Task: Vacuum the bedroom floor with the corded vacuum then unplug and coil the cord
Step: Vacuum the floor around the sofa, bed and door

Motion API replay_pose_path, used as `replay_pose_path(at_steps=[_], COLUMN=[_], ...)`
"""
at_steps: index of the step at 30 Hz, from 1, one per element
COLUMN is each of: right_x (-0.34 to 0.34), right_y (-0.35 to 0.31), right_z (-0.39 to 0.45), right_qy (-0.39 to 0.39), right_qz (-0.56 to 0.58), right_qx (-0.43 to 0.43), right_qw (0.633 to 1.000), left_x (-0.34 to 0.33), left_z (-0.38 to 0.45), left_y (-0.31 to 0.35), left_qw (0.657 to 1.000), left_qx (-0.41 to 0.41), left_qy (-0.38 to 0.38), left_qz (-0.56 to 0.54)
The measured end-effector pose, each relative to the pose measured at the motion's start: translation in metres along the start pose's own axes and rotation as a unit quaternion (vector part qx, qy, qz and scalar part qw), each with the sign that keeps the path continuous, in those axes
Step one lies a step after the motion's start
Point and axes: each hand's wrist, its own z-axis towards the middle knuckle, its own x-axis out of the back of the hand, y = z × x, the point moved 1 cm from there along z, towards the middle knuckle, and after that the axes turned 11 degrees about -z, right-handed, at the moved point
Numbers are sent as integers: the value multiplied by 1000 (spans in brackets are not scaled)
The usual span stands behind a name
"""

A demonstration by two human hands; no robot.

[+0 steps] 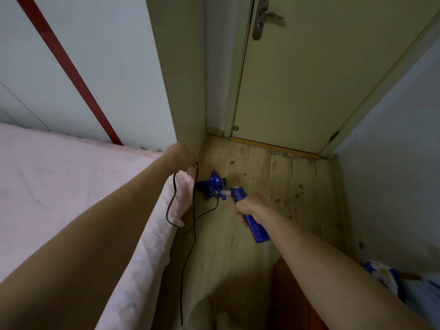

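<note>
A small blue hand vacuum (215,185) points at the floor corner beside the bed. My right hand (250,207) grips its blue handle, which sticks out below my fist. Its thin black cord (194,225) runs from the vacuum body, loops over the bed edge and trails down toward the bottom of the view. My left hand (182,157) is raised at the corner of the wall and holds the cord where it loops at the top. The fingers of that hand are turned away from me.
A bed with a pink sheet (71,191) fills the left side. A shut door (309,79) with a metal handle (264,17) stands ahead, walls on both sides. The wooden floor (273,186) strip is narrow and stained. Blue and white cloth (385,277) lies at lower right.
</note>
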Motion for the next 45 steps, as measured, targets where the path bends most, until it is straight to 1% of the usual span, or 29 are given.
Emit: replay_pose_path(at_steps=[1, 2, 4, 9, 12, 17, 19, 21, 24, 26, 29, 32, 37, 42, 45], right_x=[-3, -7, -13, -17, -16, 0, 15, 27, 41, 51, 64, 75, 89, 83, 81], right_y=[-12, -15, -42, -99, -127, -168, -195, -215, -243, -258, -270, -277, -293, -271, -256], right_z=[6, 11, 23, 49, 71, 107, 126, 137, 159, 173, 192, 212, 226, 225, 216], right_qy=[-4, -6, -17, -19, -23, -29, -29, -26, -25, -24, -38, -26, -33, -47, -53], right_qz=[11, 21, 48, 120, 147, 180, 186, 190, 160, 139, 111, 102, 87, 47, 40], right_qx=[-9, 2, 9, 12, -1, 4, 8, 17, 29, 30, 32, 37, 55, 27, 31], right_qw=[1000, 1000, 999, 993, 989, 983, 982, 981, 986, 989, 993, 994, 994, 997, 997], left_x=[13, 15, 27, 42, 49, 65, 71, 72, 73, 75, 79, 84, 89, 92, 97], left_z=[9, 12, 29, 66, 89, 120, 141, 153, 175, 191, 209, 226, 247, 238, 231], left_y=[4, 4, 2, 1, 8, 23, 33, 42, 53, 59, 61, 58, 55, 53, 48], left_qw=[1000, 1000, 999, 996, 993, 993, 992, 993, 996, 995, 995, 994, 990, 990, 990], left_qx=[-4, -10, -21, -40, -35, -19, -5, -8, -11, -9, 2, 32, 62, 55, 56], left_qy=[9, 10, 23, 62, 73, 84, 90, 82, 77, 77, 78, 82, 85, 92, 100], left_qz=[7, 14, 15, -50, -84, -83, -92, -81, -54, -56, -60, -68, -94, -95, -79])
